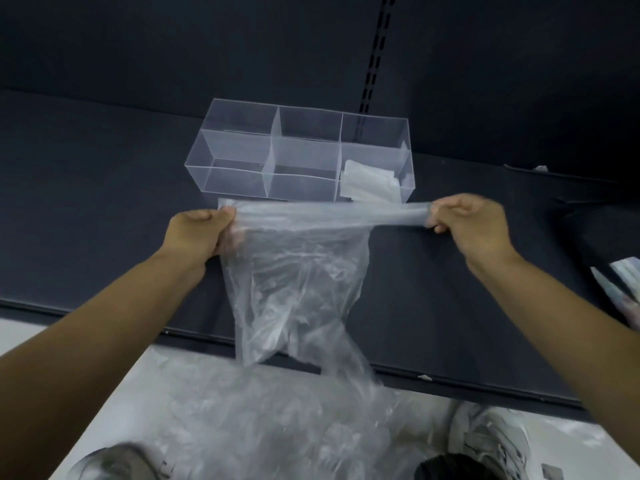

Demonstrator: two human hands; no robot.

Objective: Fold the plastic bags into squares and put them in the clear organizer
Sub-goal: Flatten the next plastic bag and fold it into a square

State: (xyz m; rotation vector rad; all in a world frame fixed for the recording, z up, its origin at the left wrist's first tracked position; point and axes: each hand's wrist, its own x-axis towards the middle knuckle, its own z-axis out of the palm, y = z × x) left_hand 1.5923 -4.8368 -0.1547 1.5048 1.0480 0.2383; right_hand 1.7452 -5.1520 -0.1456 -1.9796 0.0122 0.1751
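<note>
Head view: left hand (204, 226) and right hand (467, 216) grip the bag (298, 268) tight; pulling harder could rip it

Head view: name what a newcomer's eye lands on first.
A clear plastic bag stretched taut between the left hand and right hand, hanging at centre. Behind it, on the dark shelf, stands the clear organizer, folded bags in its right compartment.
</note>
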